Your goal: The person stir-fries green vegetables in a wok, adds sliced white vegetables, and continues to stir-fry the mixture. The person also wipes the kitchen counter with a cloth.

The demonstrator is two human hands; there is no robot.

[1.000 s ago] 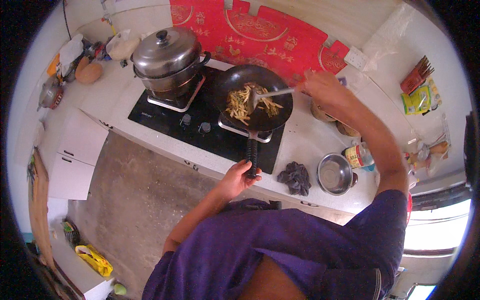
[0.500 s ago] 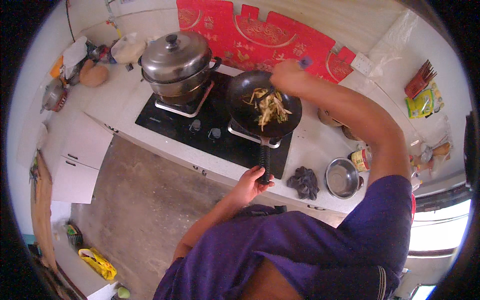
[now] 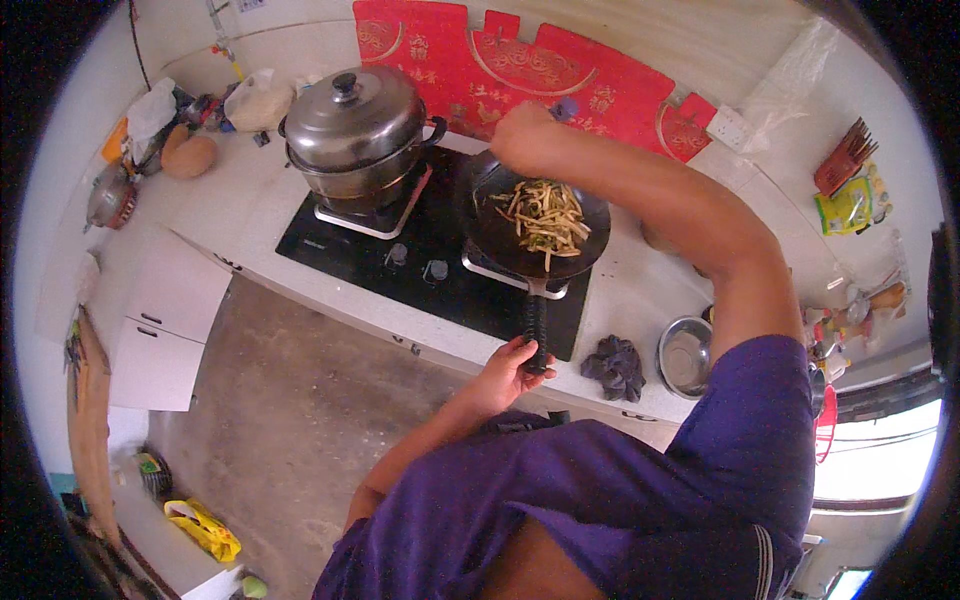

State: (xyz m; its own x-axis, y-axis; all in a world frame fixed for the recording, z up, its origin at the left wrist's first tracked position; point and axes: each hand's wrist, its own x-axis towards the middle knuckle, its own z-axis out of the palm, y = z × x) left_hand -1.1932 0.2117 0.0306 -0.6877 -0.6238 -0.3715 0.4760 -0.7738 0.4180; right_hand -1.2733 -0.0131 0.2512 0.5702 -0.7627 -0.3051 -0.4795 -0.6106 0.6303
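Observation:
A black wok (image 3: 585, 262) sits on the right burner of the black gas stove (image 3: 350, 265). Pale, thin-cut strips of food (image 3: 548, 215) with some green bits lie heaped inside it. My left hand (image 3: 508, 375) is closed round the lower end of the wok's ribbed black handle (image 3: 536, 318). Over the wok's far left rim, my right hand (image 3: 524, 138) is closed on a spatula; the purplish-blue handle end (image 3: 565, 108) sticks out beyond the fist. The hand and the wok's shade hide most of the spatula's blade.
A lidded steel steamer pot (image 3: 355, 135) stands on the left burner. Right of the stove lie a dark crumpled cloth (image 3: 614, 368) and a steel bowl (image 3: 686, 358). Red patterned sheeting (image 3: 520, 60) covers the wall behind. Bags and a brown round object (image 3: 188, 155) crowd the far left counter.
My right hand has moved left across the wok with the spatula, and the food strips have shifted and spread a little. My left hand keeps its hold on the handle.

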